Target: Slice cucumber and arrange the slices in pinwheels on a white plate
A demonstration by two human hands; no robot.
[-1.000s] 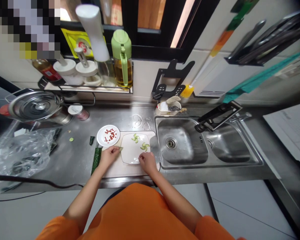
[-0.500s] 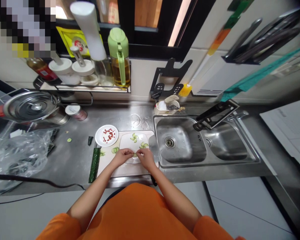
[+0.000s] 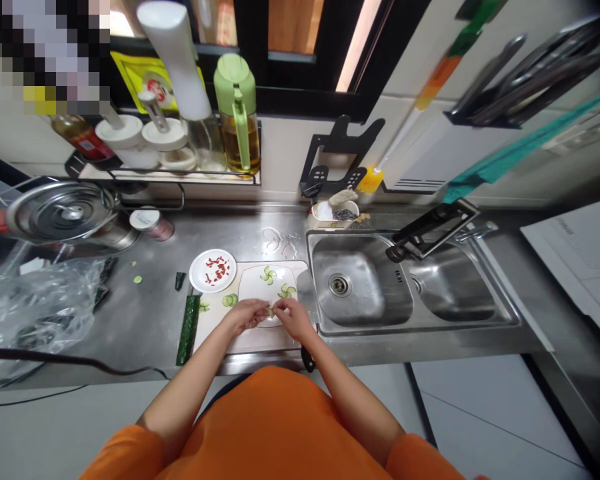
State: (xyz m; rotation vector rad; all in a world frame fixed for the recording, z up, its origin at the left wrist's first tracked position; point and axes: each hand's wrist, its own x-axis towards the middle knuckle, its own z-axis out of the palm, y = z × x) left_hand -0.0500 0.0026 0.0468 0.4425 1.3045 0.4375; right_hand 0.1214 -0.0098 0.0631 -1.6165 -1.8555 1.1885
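Note:
Over the near edge of a white square plate (image 3: 251, 283), my left hand (image 3: 249, 315) and my right hand (image 3: 294, 320) meet with fingertips pinched. A small cucumber slice (image 3: 271, 311) shows between them, partly covered by the fingers. Pinwheels of cut cucumber slices (image 3: 287, 291) lie on the plate, one at the back and one at its right. Under the plate is a pale cutting board (image 3: 215, 333), with more cucumber slices (image 3: 229, 300) left of the plate. A length of dark green cucumber (image 3: 188, 331) rests along the board's left edge.
A round white plate (image 3: 195, 272) holds chopped red bits. Right of the board is a double steel sink (image 3: 363, 290). A knife with a black handle (image 3: 307, 361) lies at the board's right side. Farther left are a lidded pot (image 3: 63, 213) and a clear plastic bag (image 3: 55, 293).
My left hand has turned and its fingers have spread out a little more beside the slice. My right hand stays almost in place, still pinching.

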